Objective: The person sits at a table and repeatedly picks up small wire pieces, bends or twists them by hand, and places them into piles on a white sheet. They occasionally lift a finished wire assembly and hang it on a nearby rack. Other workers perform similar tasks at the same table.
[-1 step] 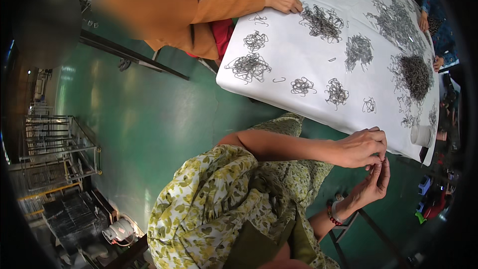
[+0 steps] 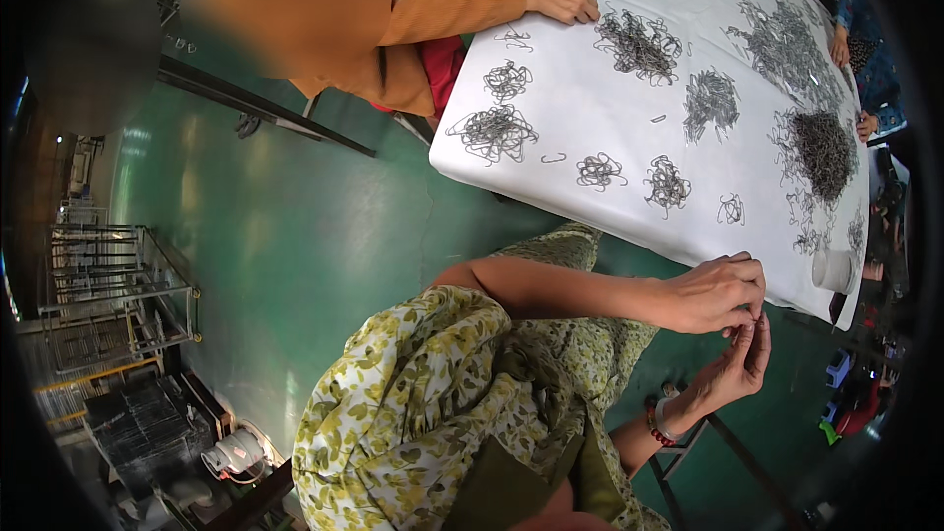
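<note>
My left hand (image 2: 713,293) and my right hand (image 2: 733,369) meet fingertip to fingertip just off the near right edge of the white table (image 2: 560,192). Both are pinched closed; whatever lies between the fingertips is too small and hidden to name. Closest to them on the cloth lies a small group of bent wire hooks (image 2: 731,208). Farther left are more little piles of wire hooks, one by the corner (image 2: 495,133) and another along the near edge (image 2: 668,183). A single hook (image 2: 554,158) lies apart from the piles.
Left across the table, a person in an orange sleeve (image 2: 452,15) reaches toward a dark hook pile (image 2: 639,44). Another person's hands (image 2: 866,126) rest at the far right edge. A white cup (image 2: 833,270) stands at the right corner. Metal racks (image 2: 118,280) stand at left.
</note>
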The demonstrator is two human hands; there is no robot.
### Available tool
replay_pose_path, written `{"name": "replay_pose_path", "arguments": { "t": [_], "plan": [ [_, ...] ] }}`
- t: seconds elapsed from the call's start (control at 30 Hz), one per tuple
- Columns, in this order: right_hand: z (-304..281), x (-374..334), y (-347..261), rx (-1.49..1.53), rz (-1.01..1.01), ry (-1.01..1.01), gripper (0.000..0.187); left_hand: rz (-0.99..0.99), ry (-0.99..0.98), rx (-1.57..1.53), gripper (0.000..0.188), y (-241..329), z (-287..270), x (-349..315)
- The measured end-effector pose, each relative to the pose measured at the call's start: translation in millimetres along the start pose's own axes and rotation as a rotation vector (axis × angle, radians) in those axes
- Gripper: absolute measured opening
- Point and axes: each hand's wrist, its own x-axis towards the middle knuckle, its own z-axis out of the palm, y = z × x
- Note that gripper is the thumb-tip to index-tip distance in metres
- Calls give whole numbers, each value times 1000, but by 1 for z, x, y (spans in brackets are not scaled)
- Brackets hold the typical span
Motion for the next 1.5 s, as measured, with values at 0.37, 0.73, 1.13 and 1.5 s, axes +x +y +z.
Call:
{"name": "replay_pose_path", "arguments": {
  "t": [0.37,0.73,1.13,1.5],
  "plan": [
    [1,18,6,2,-99,122,33,55,146,-42,10,4,-8,3],
    [38,139,73,-280,43,-375,29,83,34,-72,20,2,-5,3],
    [190,211,126,-783,-491,-646,7,84,-82,-154,11,-2,-10,5],
    [170,199,129,-1007,-727,-635,18,108,-18,-81,10,-9,-5,4]
  ]
}}
